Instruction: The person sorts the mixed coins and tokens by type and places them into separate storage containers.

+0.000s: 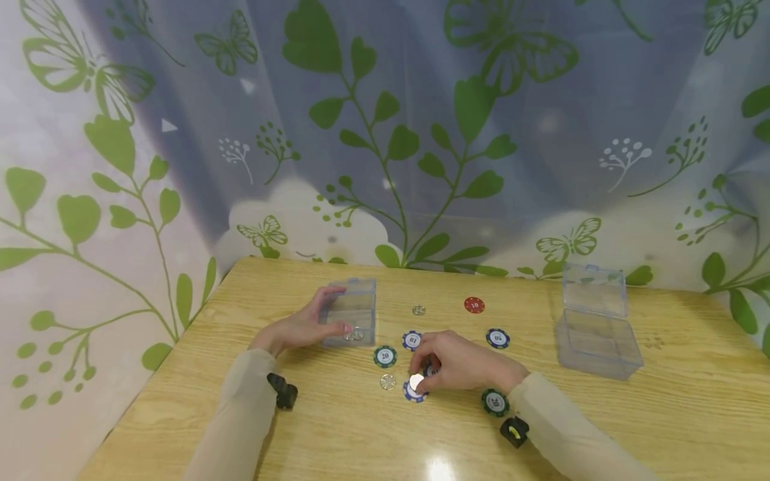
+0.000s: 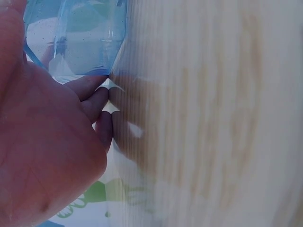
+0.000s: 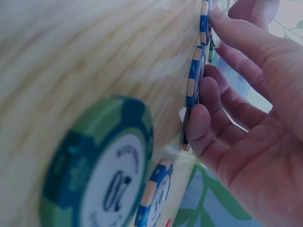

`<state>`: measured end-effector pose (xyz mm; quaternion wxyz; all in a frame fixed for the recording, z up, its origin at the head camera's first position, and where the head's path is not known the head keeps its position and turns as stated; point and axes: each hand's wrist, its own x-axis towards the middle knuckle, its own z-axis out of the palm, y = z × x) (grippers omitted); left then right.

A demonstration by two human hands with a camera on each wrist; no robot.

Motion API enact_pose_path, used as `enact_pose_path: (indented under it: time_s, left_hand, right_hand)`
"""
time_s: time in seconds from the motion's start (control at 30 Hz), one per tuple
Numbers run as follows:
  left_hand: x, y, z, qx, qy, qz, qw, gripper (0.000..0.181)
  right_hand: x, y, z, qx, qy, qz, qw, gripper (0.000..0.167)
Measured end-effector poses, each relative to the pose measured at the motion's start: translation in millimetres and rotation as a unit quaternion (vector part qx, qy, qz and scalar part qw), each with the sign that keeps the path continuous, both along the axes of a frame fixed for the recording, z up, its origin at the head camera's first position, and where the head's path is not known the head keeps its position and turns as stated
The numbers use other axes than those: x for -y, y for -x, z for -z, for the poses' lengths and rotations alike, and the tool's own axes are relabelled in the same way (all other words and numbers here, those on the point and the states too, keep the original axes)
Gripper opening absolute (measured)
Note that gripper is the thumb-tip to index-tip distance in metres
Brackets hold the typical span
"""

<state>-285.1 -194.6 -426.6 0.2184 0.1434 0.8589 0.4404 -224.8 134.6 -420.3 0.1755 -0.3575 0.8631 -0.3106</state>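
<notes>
Right grip [image 1: 460,361]: pinching a silver-coloured coin [image 1: 416,381] between thumb and fingertip; lower centre of the frame, arm in from lower right.
Held coin: at the left end of the right grip, above a blue-edged chip [image 1: 414,397]; contact with that chip, cannot tell. Round, hence without a long axis to line up.
Left grip [image 1: 303,327]: bent round the left side of the left transparent box [image 1: 363,308], thumb on the lower part.
Left transparent box: centre left of the frame, lid raised along its top edge; coins inside [image 1: 355,333] near the lower end.
Key bearing: from held coin to left transparent box, up and to the left, with a green-edged 20 chip [image 1: 385,356] between. Left grip at the box; right grip at the coin.
Loose coins: lower one [image 1: 388,381] just left of the held coin; upper one [image 1: 419,310] right of the box.
Other chips: blue-edged 10 chip [image 1: 412,340] above the right grip's fingers; dark blue-edged chip [image 1: 498,338] and red 10 chip [image 1: 474,304] up and to the right; second green-edged chip [image 1: 495,402] by the right wrist.
Right transparent box [image 1: 601,361]: right of the frame, lid raised.
Bench [image 1: 337,427]: wood-grained, under everything listed.
Handling, judged: thin coin, probably slippery.
</notes>
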Motion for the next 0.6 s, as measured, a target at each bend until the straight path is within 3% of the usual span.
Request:
enact_pose_path:
  time_s: [0.6]
  left_hand:
    - [-0.2,0.0,0.8,-0.005,0.0,0.004,1.0,0.086]
  right_hand:
    - [2.5,-1.4,5.0,0.009,0.035,0.005,0.9993,0.011]
